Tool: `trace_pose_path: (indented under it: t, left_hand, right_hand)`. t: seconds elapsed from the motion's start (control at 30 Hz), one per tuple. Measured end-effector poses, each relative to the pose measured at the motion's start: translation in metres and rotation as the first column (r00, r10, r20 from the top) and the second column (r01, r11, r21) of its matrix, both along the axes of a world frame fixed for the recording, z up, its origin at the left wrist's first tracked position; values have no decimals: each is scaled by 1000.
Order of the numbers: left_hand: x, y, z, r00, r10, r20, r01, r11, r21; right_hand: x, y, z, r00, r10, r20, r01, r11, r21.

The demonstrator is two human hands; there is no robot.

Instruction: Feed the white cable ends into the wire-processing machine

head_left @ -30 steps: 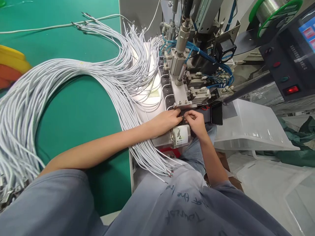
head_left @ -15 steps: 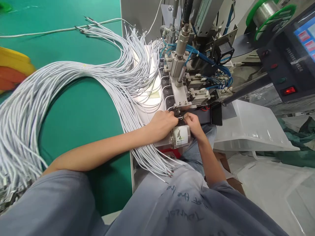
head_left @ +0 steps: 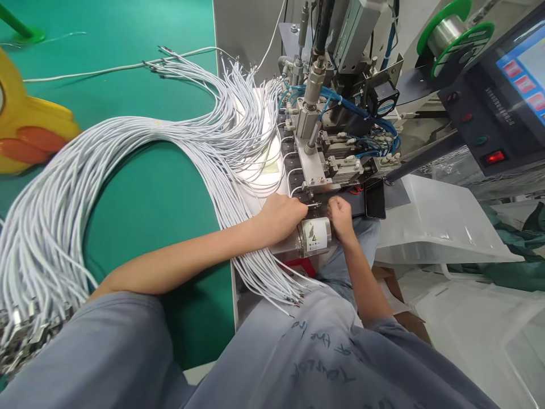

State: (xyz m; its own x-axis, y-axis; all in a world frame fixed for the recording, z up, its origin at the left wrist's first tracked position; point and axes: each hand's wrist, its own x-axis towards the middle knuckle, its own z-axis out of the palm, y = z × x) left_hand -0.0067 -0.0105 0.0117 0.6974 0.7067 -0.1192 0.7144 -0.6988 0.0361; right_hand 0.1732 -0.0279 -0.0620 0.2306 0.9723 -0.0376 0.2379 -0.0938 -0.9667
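My left hand (head_left: 284, 217) is closed on the end of a white cable (head_left: 313, 205), whose tip pokes out to the right over the machine's dark track. My right hand (head_left: 340, 215) is curled just right of that tip, apart from it; whatever its fingers hold, if anything, is hidden. A clear container with a white label (head_left: 315, 236) lies just below both hands. Above them stands the machine's metal head (head_left: 310, 165), and several white cables loop into its track. Under my left forearm runs a thick bundle of white cables (head_left: 191, 165).
A green mat (head_left: 140, 187) covers the table at left, with a yellow and orange object (head_left: 38, 125) on it. A control panel (head_left: 489, 122) and a wire spool (head_left: 447, 35) stand at upper right. A phone-like dark slab (head_left: 375, 200) and a translucent bin (head_left: 434, 221) are at right.
My right hand has drawn back to the right, away from the cable tip, and curled up. My left hand keeps its hold. The whole view has shifted slightly.
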Motion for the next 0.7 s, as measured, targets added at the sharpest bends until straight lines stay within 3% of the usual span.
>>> trace_pose_path:
  t: [0.07,0.13,0.2,0.3,0.37,0.43,0.57,0.7]
  left_hand:
    - [0,3,2,998,52,-20,-52,999,7]
    - [0,7,4,993,111,-30,-111,993,27]
    - [0,10,7,989,143,-33,-142,989,37]
    - [1,13,10,989,141,-44,-140,990,28]
    - [1,13,12,990,136,-49,-134,991,30]
    - [2,12,13,991,129,-32,-128,991,42]
    - [6,7,14,994,92,62,-96,993,62]
    - [9,-4,15,980,25,195,-38,997,66]
  right_hand:
    - [0,-18,11,992,-109,67,103,991,90]
    - [-7,-44,24,982,-125,145,104,984,147]
    - [-22,-70,35,968,51,248,-74,994,86]
    - [-53,-95,41,865,381,326,-380,922,-67]
    - [-71,-100,38,792,525,313,-493,851,-178]
    - [-82,-99,36,750,586,307,-535,810,-238]
    - [-89,-94,38,684,596,420,-541,801,-256]
    - [-95,-92,44,517,625,584,-589,756,-287]
